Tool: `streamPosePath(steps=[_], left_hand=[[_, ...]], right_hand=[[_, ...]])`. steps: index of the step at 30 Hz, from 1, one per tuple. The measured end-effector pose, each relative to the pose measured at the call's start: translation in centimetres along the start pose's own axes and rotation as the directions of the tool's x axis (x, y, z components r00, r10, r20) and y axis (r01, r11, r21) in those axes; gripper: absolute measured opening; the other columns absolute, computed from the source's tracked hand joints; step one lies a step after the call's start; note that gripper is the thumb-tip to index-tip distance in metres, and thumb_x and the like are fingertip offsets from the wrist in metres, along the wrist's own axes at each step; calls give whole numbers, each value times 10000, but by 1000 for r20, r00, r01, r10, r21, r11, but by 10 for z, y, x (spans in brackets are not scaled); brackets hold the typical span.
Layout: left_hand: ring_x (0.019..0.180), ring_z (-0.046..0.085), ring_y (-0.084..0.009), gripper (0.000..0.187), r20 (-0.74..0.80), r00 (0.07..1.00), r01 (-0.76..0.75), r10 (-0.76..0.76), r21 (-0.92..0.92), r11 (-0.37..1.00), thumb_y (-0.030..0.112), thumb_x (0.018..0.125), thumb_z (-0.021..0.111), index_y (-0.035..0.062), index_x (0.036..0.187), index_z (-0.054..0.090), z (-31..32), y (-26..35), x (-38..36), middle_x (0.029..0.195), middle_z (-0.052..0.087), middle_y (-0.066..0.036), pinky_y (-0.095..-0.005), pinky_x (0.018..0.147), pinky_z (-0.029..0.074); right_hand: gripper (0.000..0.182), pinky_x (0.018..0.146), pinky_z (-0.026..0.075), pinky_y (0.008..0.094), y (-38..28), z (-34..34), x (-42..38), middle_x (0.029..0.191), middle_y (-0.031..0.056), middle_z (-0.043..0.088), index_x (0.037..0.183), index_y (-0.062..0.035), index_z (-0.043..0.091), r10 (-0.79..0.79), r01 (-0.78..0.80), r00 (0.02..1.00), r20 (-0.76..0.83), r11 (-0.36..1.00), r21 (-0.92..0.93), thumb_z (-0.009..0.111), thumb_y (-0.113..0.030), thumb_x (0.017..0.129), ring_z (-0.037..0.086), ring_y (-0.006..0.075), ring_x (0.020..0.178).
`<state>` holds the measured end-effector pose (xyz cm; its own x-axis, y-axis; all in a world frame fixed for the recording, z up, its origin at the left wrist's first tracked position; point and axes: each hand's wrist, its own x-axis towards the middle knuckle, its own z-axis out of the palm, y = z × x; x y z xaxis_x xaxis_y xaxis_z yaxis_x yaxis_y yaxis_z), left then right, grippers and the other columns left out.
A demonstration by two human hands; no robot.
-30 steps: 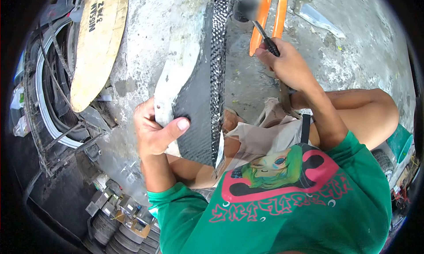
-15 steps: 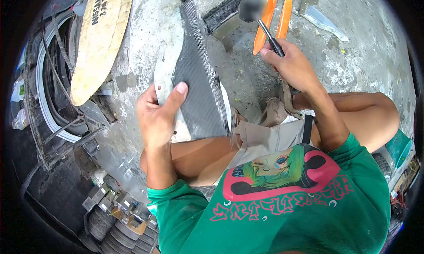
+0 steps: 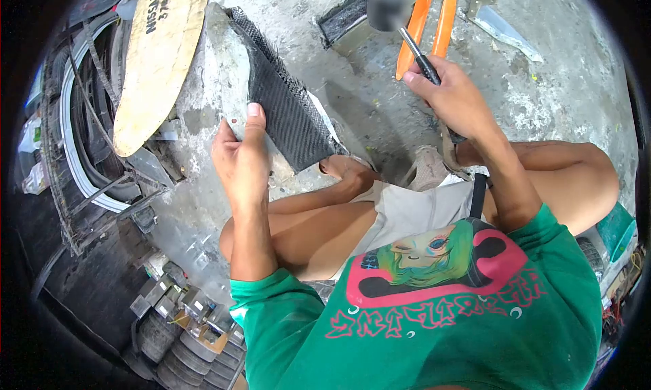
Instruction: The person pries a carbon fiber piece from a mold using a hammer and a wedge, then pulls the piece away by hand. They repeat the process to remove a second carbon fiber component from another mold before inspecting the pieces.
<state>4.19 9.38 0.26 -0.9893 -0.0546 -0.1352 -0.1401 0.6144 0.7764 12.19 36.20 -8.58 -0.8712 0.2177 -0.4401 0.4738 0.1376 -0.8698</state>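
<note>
My left hand (image 3: 243,163) grips the pale, hard-edged mold (image 3: 229,71) along its side, thumb on top, by a small round hole. Over this mold lies a black woven carbon fiber piece (image 3: 288,112) with a frayed far edge. Its lower end is near my bare foot. My right hand (image 3: 456,98) is closed around the black grip of a mallet (image 3: 386,10), whose dark round head looks blurred. The mallet head is held up, apart from the carbon fiber piece.
Two orange strips (image 3: 444,24) and a pale bracket-like piece (image 3: 505,32) lie on the concrete floor (image 3: 569,91). Another carbon fiber part (image 3: 339,20) sits beyond the mallet. At left are a marked wooden board (image 3: 159,71) and a metal frame (image 3: 74,220); stacked dark parts (image 3: 186,356) stand lower left.
The mold with the carbon fiber piece has shifted left and tilted, its lower end rising away from my thigh. My left hand moved with it. The mallet has hardly moved.
</note>
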Motion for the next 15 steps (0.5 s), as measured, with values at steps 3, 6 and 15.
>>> streamPosePath(steps=[3, 6, 15], left_hand=[[595, 431, -44, 303, -30, 1000, -6, 4, -74, 997, 267, 888, 670, -33, 902, 631, 3, 1, 0, 716, 584, 3, -212, 517, 343], [609, 436, -41, 275, -45, 999, -18, 10, -192, 981, 242, 892, 667, -31, 894, 631, 7, 4, -1, 733, 591, -1, -212, 528, 353], [665, 460, -56, 288, -11, 999, -37, 36, -117, 992, 235, 894, 667, -46, 940, 626, 3, 1, 0, 763, 602, -13, -228, 579, 382]], right_hand=[[368, 561, 417, 302, -1, 0, -2, 637, 26, 539, 958, -7, 602, 12, -12, 1000, 20, 1000, 2, 638, -360, 861, 515, 122, 588], [364, 558, 415, 302, 1, -1, -2, 636, 24, 537, 958, -11, 604, 0, 0, 1000, 19, 1000, -10, 637, -360, 862, 514, 124, 587], [394, 579, 428, 310, -6, -2, -4, 654, 44, 550, 982, -1, 608, 7, -6, 1000, 20, 998, -66, 626, -376, 864, 534, 139, 604]])
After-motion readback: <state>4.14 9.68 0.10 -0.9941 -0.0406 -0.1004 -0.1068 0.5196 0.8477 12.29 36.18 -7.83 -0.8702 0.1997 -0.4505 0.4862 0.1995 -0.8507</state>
